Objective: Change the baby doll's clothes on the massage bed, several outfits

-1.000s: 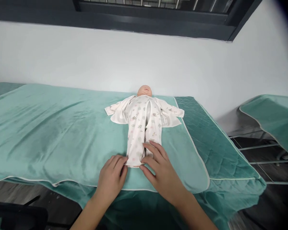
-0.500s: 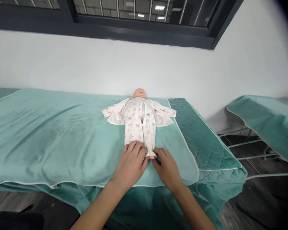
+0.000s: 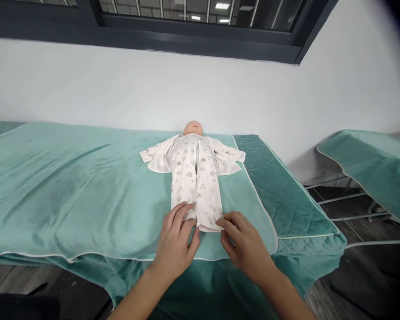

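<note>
A baby doll (image 3: 193, 128) lies on its back across the bed, head toward the wall. It wears a white printed jacket (image 3: 160, 156) spread open at both sides, and white printed trousers (image 3: 208, 186) with a slit at the crotch. At the hems, my left hand (image 3: 176, 240) has its thumb and fingertips closed on the inner edge of the right-hand trouser leg, its other fingers resting over the left leg. My right hand (image 3: 243, 240) pinches the outer edge of that same right-hand hem. The doll's feet are hidden inside the cloth.
The bed has a light green cover (image 3: 70, 191) over a darker quilted mattress (image 3: 283, 191). A white wall (image 3: 136, 89) and a dark window frame (image 3: 200, 44) stand behind. At the right is another green-covered bed (image 3: 380, 173) with metal bars (image 3: 360, 218) below.
The right-hand trouser leg is pulled down and its hem spread flat, covering the toes that showed before. My hands have moved slightly apart, the right one outward.
</note>
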Tool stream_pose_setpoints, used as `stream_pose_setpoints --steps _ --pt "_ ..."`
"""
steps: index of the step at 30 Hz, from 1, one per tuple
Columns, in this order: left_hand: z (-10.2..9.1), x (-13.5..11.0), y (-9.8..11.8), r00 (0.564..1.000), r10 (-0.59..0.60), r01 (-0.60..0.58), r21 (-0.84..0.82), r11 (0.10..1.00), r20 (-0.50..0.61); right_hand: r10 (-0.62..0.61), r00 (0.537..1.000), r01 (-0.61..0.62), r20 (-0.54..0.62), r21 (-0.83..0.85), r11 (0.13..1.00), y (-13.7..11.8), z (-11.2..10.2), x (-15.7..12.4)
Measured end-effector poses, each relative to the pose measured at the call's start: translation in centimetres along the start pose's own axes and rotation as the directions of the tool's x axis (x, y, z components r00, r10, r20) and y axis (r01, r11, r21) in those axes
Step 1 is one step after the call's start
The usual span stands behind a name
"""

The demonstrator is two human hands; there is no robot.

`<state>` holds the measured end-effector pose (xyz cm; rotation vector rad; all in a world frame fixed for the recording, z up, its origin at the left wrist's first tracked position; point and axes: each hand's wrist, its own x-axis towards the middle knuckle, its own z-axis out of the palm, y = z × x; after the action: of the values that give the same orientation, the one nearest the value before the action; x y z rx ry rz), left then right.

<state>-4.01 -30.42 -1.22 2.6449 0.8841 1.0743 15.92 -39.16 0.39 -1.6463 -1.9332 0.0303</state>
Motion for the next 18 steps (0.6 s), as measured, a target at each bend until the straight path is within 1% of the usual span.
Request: stream_pose_setpoints --steps 3,5,7,10,12,14,16,18 --pt "-0.7 0.4 -0.7 0.999 -0.015 0.011 -0.096 0.995 -0.043 0.013 0.996 -0.017 0.091 0.049 0.999 0.7 0.1 -0.4" --pt "-1.3 1.5 -1.6 0.995 -0.046 0.034 -0.121 0.992 -0.094 0.0 0.994 -0.014 0.113 0.118 0.993 0.9 -0.5 0.0" --pt "-1.6 3.3 -3.1 0.987 -0.076 0.06 -0.117 0.991 -0.139 -0.005 0.995 -0.016 0.104 0.195 0.981 1.2 -1.2 0.9" --pt "-1.3 6.6 -6.5 0.977 -0.125 0.109 -0.1 0.989 -0.173 0.017 0.999 -0.025 0.036 0.248 0.968 2.8 -1.6 3.6" --pt "-0.5 8.5 -9.5 0.978 -0.156 0.149 -0.06 0.987 -0.138 0.04 0.999 -0.035 -0.021 0.204 0.978 4.7 -0.9 6.1" --pt "0.5 9.8 -12.2 0.985 -0.169 0.171 0.053 0.984 -0.047 0.072 0.996 -0.066 -0.056 0.095 0.993 7.0 0.6 9.0" --pt "1.3 10.4 -14.3 0.982 -0.184 0.174 0.189 0.966 0.039 0.098 0.995 -0.1 -0.034 -0.054 0.994 9.0 2.4 11.6" --pt "1.7 10.5 -15.3 0.979 -0.183 0.15 0.288 0.946 0.093 0.138 0.99 -0.131 0.02 -0.192 0.973 10.2 4.1 13.4"
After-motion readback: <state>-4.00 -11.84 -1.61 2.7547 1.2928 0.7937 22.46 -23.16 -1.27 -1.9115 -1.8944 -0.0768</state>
